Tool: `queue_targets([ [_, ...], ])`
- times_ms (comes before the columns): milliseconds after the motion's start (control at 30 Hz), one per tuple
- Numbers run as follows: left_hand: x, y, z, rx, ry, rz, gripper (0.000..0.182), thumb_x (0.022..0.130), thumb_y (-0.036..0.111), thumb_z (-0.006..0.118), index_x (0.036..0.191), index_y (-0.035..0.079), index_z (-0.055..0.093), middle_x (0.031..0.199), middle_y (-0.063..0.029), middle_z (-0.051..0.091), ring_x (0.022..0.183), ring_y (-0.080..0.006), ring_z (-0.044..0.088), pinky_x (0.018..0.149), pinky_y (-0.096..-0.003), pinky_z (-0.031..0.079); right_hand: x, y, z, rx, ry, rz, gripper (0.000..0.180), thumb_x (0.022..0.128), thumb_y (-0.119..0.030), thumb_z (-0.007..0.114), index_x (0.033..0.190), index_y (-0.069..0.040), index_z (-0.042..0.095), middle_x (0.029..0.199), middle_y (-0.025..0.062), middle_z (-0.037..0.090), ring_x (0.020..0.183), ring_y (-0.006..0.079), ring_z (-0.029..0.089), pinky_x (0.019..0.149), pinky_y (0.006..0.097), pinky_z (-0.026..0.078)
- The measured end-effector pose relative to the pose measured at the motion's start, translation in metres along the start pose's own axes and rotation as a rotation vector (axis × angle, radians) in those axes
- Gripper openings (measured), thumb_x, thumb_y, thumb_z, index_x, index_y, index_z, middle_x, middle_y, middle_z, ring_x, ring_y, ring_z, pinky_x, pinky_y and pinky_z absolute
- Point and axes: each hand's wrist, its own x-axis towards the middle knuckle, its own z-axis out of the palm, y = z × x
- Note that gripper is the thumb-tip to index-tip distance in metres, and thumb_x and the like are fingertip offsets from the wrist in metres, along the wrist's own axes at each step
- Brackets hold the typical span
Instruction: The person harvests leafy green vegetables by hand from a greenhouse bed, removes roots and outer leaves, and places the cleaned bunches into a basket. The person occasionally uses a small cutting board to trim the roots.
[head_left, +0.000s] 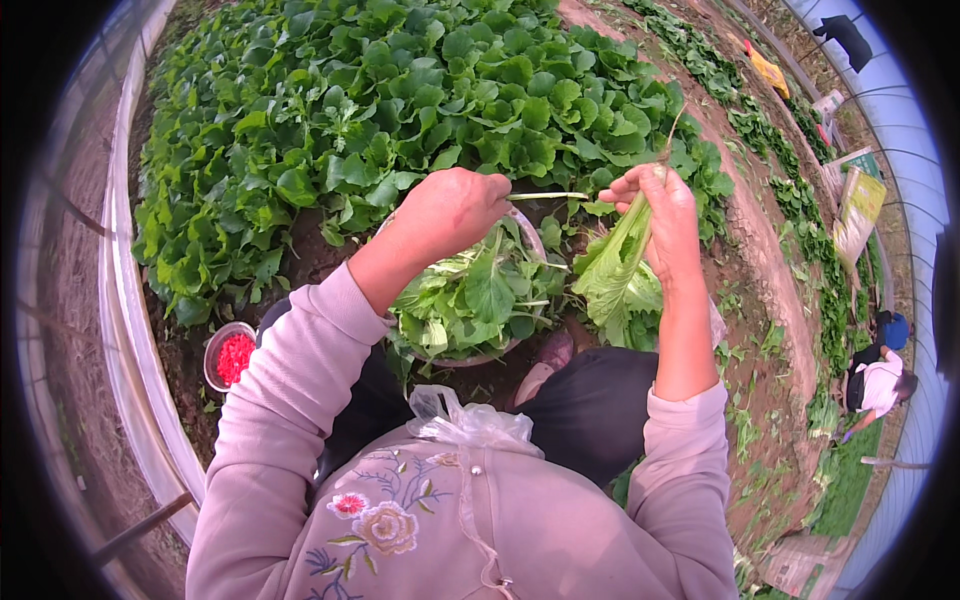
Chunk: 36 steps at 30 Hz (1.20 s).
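Raised over a wide basin (534, 234), my left hand (456, 211) pinches a thin pale leaf stalk (551, 196) that points right. My right hand (670, 221) grips a leafy green plant (616, 262) near its base, its thin root (673, 133) upward and its light green leaves hanging down. The two hands are apart, and the stalk's free end stops short of the right fingers. Loose picked leaves (487, 292) heap up in the basin between my legs, hiding most of its inside.
Dense leafy greens (420, 97) grow ahead. A small bowl of red pieces (235, 358) sits at left, near white plastic sheeting (124, 247). A soil path (765, 247) runs along the right. Beyond it are a yellow-and-white sack (859, 214) and another person (879, 382) bending over plants.
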Motion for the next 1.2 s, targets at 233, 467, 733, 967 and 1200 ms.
queue_targets([
  [233, -0.009, -0.002, 0.001, 0.117, -0.265, -0.070, 0.023, 0.086, 0.025, 0.060, 0.099, 0.007, 0.067, 0.074, -0.0183, 0.066, 0.072, -0.0394, 0.064, 0.068, -0.0501, 0.052, 0.009, 0.005, -0.027, 0.473, 0.225, 0.004, 0.023, 0.100, -0.023, 0.055, 0.100, 0.000, 0.059, 0.093, 0.0178, 0.068, 0.091, 0.0349, 0.069, 0.076, 0.0397, 0.056],
  [467, -0.021, -0.019, 0.019, 0.183, -0.320, 0.000, 0.027, 0.083, 0.025, 0.062, 0.103, 0.006, 0.066, 0.087, -0.0177, 0.068, 0.084, -0.0374, 0.066, 0.074, -0.0481, 0.052, 0.011, 0.007, -0.028, 0.661, 0.187, 0.055, 0.029, 0.102, -0.027, 0.049, 0.102, 0.000, 0.060, 0.100, 0.0188, 0.067, 0.102, 0.0375, 0.066, 0.088, 0.0466, 0.053],
  [733, -0.022, -0.013, 0.017, 0.214, -0.515, -0.056, 0.028, 0.082, 0.026, 0.062, 0.103, 0.007, 0.066, 0.091, -0.0165, 0.069, 0.088, -0.0365, 0.066, 0.077, -0.0482, 0.052, 0.012, 0.008, -0.037, 0.786, 0.050, 0.048, 0.039, 0.105, -0.033, 0.039, 0.107, 0.001, 0.058, 0.109, 0.0205, 0.066, 0.109, 0.0373, 0.063, 0.093, 0.0491, 0.052],
  [967, -0.028, -0.012, 0.015, 0.224, -0.506, -0.050, 0.026, 0.082, 0.026, 0.061, 0.100, 0.007, 0.067, 0.090, -0.0166, 0.070, 0.088, -0.0357, 0.067, 0.077, -0.0470, 0.053, 0.007, 0.004, -0.036, 0.805, -0.037, 0.020, 0.040, 0.104, -0.034, 0.041, 0.112, 0.001, 0.057, 0.108, 0.0200, 0.067, 0.105, 0.0362, 0.065, 0.091, 0.0477, 0.053],
  [1200, -0.042, -0.005, 0.030, 0.285, -0.609, -0.010, 0.019, 0.080, 0.019, 0.061, 0.091, 0.007, 0.071, 0.091, -0.0150, 0.071, 0.086, -0.0346, 0.069, 0.073, -0.0461, 0.056, -0.005, -0.010, -0.015, 0.632, 0.036, -0.044, 0.035, 0.103, -0.033, 0.045, 0.112, -0.002, 0.058, 0.092, 0.0111, 0.067, 0.076, 0.0227, 0.064, 0.070, 0.0367, 0.054],
])
